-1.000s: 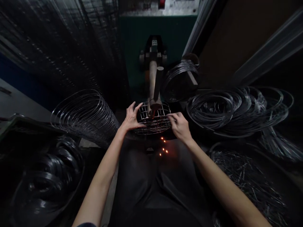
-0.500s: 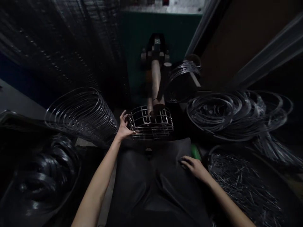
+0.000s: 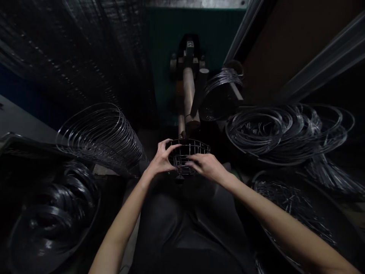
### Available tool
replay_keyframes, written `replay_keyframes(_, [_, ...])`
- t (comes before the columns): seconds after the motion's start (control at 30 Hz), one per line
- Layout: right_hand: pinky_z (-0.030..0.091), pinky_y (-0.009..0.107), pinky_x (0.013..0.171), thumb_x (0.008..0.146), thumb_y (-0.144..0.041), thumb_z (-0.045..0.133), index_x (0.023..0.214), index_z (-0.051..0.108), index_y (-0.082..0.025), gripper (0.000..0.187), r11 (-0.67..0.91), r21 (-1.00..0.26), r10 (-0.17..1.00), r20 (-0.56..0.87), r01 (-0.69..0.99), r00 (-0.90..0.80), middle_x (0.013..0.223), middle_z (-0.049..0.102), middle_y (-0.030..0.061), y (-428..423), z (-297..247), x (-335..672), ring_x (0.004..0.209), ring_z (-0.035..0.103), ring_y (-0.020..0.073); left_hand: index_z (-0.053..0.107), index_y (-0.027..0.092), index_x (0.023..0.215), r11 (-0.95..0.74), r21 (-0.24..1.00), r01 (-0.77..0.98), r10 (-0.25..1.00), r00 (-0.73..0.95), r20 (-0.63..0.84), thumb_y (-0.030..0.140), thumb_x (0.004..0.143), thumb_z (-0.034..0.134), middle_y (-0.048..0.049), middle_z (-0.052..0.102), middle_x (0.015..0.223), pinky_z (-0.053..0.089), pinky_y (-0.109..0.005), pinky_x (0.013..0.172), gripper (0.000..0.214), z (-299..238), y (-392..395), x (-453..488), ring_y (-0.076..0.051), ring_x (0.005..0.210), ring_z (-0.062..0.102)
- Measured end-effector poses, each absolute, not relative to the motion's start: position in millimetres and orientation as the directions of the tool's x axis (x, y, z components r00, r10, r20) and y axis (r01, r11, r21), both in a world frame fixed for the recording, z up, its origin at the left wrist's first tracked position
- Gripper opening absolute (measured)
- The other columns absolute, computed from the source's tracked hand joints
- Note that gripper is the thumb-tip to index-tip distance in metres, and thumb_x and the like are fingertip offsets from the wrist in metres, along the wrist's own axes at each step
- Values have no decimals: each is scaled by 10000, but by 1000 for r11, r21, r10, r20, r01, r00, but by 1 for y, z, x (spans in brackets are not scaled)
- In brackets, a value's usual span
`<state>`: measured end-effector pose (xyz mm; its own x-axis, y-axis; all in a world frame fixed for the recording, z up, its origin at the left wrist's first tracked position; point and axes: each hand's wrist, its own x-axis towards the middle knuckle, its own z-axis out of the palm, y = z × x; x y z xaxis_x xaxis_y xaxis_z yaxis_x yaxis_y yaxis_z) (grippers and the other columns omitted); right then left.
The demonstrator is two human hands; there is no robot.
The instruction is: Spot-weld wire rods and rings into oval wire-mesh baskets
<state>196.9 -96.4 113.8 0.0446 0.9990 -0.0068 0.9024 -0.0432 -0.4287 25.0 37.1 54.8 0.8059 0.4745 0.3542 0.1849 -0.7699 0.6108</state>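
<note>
A round wire basket point(image 3: 196, 144) made of thin metal rods sits just below the machine's cylindrical electrode arms point(image 3: 189, 99). Its left rim is in the grip of my left hand point(image 3: 162, 160), with fingers over the top edge and thumb lower down. At the basket's near side is my right hand point(image 3: 207, 165), fingers closed together and pointing left into the wirework. Whether a small rod is pinched in those fingertips is too dark to make out.
Stacked wire rings point(image 3: 105, 133) stand to the left, above a bin of wire coils point(image 3: 51, 224). On the right lie large wire hoops point(image 3: 265, 129) and a basin of short cut rods point(image 3: 293, 205). A wire bundle point(image 3: 222, 83) hangs beside the arms.
The basket has come down and toward me, away from the electrode arms, with my left hand on it. My right hand has moved from my lap up to the basket.
</note>
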Motion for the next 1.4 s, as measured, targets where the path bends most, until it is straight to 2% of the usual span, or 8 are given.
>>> replay_keyframes(0.07, [528,301,729,891,-333,580,1248,605,-177,390,42,-254,999,-12,966,-47,1168,681,105,-101,112,195,947,684,239,508,251,1275,-757,624,193,499,787,362,426,540,866,-129,321,1338,385,-538,1060,836,52,37,26,-346,1268,343])
replay_keyframes(0.17, [515,270,616,915,-277,532,1277,581,-208,371,110,-107,992,-42,988,-115,1177,679,76,-103,111,197,876,702,217,541,243,1229,-744,635,211,525,771,359,379,516,881,-128,316,1339,389,-538,1054,802,50,36,28,-352,1266,340])
replay_keyframes(0.27, [488,242,563,924,-224,492,1251,599,-230,345,174,-55,985,3,983,-175,1166,687,43,-102,109,203,826,707,187,528,250,1259,-747,625,227,530,771,353,382,532,873,-128,304,1349,377,-541,1062,815,51,34,31,-353,1274,328])
replay_keyframes(0.5, [470,245,498,888,-208,538,1269,592,-213,384,225,28,965,130,974,-226,1175,678,41,-103,99,210,727,710,174,520,246,1278,-740,632,231,544,758,359,363,543,868,-125,301,1347,379,-522,1069,821,55,34,32,-341,1270,325])
replay_keyframes(0.83, [462,233,500,893,-238,546,1246,614,-244,359,214,3,965,154,977,-212,1156,686,25,-92,102,214,775,715,177,521,270,1280,-713,652,259,565,763,315,341,509,885,-117,314,1344,371,-538,1074,856,55,45,36,-345,1282,332])
replay_keyframes(1.03, [490,231,578,911,-236,521,1258,606,-261,358,159,-61,984,93,985,-152,1179,675,18,-95,102,214,871,706,182,528,276,1272,-653,712,260,597,755,272,480,459,895,-109,352,1319,369,-528,1080,916,56,43,36,-327,1268,360])
replay_keyframes(1.13, [486,231,560,892,-185,528,1278,592,-267,400,150,-76,987,71,986,-145,1200,663,6,-94,105,214,856,709,180,534,282,1262,-637,718,280,605,759,241,479,440,900,-100,364,1312,368,-525,1084,921,59,45,37,-326,1267,365])
replay_keyframes(1.4, [514,258,640,930,-253,509,1199,647,-272,303,32,-188,981,192,982,5,1107,712,9,-70,95,220,889,702,197,542,264,1256,-645,711,281,610,749,257,431,445,908,-104,366,1295,362,-511,1082,905,62,74,53,-325,1263,368])
